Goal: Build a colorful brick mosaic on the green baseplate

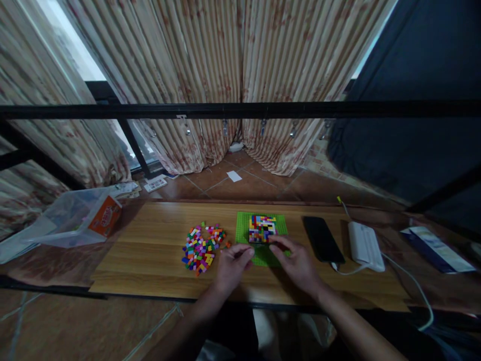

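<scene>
A block-shaped build of multicoloured toy bricks (262, 229) stands on a green baseplate (242, 220) on the wooden table. My left hand (233, 261) is at the baseplate's front left, thumb and forefinger pinched together; whatever may be between them is too small to make out. On the other side, my right hand (296, 260) reaches over the plate's right part. Its forefinger and thumb are apart, with the fingertips close to the build's front right corner; I cannot tell whether they touch it. Left of my left hand lies a loose pile of small coloured bricks (201, 248).
A black phone (323, 239) with a cable and a white power bank (366, 245) lie on the table's right side. Beyond its left end stands a clear plastic bin (71, 220) with an orange label. A black metal bar (240, 110) crosses before the curtains.
</scene>
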### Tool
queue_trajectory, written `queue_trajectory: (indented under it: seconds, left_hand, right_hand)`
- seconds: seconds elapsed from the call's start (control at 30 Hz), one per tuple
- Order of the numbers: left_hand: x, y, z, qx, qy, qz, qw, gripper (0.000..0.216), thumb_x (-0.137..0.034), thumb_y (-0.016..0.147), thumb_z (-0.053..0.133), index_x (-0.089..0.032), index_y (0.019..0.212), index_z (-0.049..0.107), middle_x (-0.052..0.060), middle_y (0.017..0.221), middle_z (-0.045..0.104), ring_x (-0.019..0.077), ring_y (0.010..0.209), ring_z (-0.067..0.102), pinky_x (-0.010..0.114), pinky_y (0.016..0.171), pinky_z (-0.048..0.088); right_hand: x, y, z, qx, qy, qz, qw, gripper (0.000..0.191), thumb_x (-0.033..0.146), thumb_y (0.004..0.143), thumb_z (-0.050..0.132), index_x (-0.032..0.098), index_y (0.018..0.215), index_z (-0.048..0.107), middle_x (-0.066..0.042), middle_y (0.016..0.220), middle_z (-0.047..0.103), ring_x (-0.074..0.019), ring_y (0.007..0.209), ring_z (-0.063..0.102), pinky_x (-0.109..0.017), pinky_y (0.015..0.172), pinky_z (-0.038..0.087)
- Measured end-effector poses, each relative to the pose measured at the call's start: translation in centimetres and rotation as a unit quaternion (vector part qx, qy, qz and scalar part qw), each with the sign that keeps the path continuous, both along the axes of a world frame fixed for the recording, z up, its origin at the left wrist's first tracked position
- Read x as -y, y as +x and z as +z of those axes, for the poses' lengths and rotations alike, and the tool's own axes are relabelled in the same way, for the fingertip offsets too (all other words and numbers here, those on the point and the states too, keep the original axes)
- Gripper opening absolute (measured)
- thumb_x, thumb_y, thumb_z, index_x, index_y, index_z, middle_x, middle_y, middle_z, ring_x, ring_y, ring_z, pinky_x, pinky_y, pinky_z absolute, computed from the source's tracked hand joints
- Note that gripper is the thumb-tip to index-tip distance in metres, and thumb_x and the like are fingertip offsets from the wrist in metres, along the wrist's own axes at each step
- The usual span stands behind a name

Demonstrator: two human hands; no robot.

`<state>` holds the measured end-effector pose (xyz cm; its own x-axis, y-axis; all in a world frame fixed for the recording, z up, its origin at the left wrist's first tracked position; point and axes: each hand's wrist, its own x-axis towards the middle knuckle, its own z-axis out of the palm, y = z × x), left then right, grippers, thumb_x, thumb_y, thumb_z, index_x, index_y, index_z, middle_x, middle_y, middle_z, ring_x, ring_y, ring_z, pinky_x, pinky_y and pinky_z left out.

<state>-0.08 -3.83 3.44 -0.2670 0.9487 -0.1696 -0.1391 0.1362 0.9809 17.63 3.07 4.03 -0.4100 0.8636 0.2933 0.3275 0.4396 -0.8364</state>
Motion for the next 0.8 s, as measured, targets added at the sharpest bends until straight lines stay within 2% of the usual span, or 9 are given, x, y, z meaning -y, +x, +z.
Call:
queue_trajectory:
  seconds: [0.1,0.27,0.4,0.53,0.67,0.8]
  left_hand:
    - [-1.0,1.9,0.9,0.034,0.008,0.003,0.999,0.030,-0.044,0.071,0.072,-0.015,0.072,0.071,-0.001,0.058,0.060,0.0103,0.054,0.051,0.023,0.055,0.041]
    - [-1.3,3.8,1.5,0.056,0.014,0.017,0.998,0.030,-0.044,0.073,0.071,-0.014,0.070,0.073,-0.001,0.058,0.060,0.0093,0.056,0.048,0.022,0.056,0.038]
    - [-1.6,4.2,1.6,0.055,0.014,0.036,0.998,0.029,-0.043,0.073,0.072,-0.014,0.071,0.069,-0.002,0.059,0.058,0.0090,0.055,0.048,0.021,0.055,0.038]
    - [-1.5,4.7,1.5,0.028,0.019,0.028,0.999,0.032,-0.045,0.075,0.070,-0.015,0.065,0.062,-0.004,0.055,0.051,0.0079,0.052,0.045,0.020,0.052,0.037]
    - [-1.1,4.7,1.3,0.011,0.022,0.014,1.000,0.035,-0.046,0.079,0.066,-0.015,0.064,0.059,-0.005,0.054,0.048,0.0073,0.051,0.043,0.019,0.052,0.037]
    - [-2.3,2.6,1.1,-0.047,0.031,0.014,0.998,0.029,-0.042,0.079,0.066,-0.015,0.067,0.061,-0.004,0.056,0.053,0.0082,0.052,0.048,0.020,0.054,0.041]
  right_hand:
    - [1.5,-0.4,-0.4,-0.048,-0.060,0.048,0.996,0.027,0.035,0.086,0.066,0.023,0.110,0.069,-0.005,0.102,0.071,-0.0182,0.087,0.066,-0.032,0.082,0.051]
    - [1.4,-0.9,-0.2,-0.122,-0.111,0.036,0.986,0.017,0.034,0.084,0.069,0.022,0.095,0.072,0.000,0.081,0.069,-0.0151,0.074,0.063,-0.027,0.071,0.050]
    - [0.8,-0.6,0.7,-0.171,-0.157,0.047,0.972,0.015,0.036,0.085,0.067,0.023,0.086,0.075,0.000,0.077,0.070,-0.0149,0.073,0.064,-0.026,0.070,0.049]
    - [1.2,-0.5,0.7,-0.232,-0.224,0.051,0.945,0.013,0.034,0.081,0.071,0.022,0.082,0.076,-0.001,0.074,0.072,-0.0149,0.070,0.065,-0.027,0.070,0.051]
    - [1.6,-0.6,0.4,-0.282,-0.281,0.045,0.916,0.016,0.036,0.072,0.078,0.022,0.081,0.077,-0.001,0.072,0.072,-0.0150,0.066,0.065,-0.028,0.066,0.051]
    - [1.0,-0.6,0.7,-0.308,-0.319,-0.003,0.896,0.028,0.039,0.063,0.083,0.022,0.084,0.077,0.001,0.063,0.068,-0.0120,0.057,0.058,-0.026,0.058,0.047]
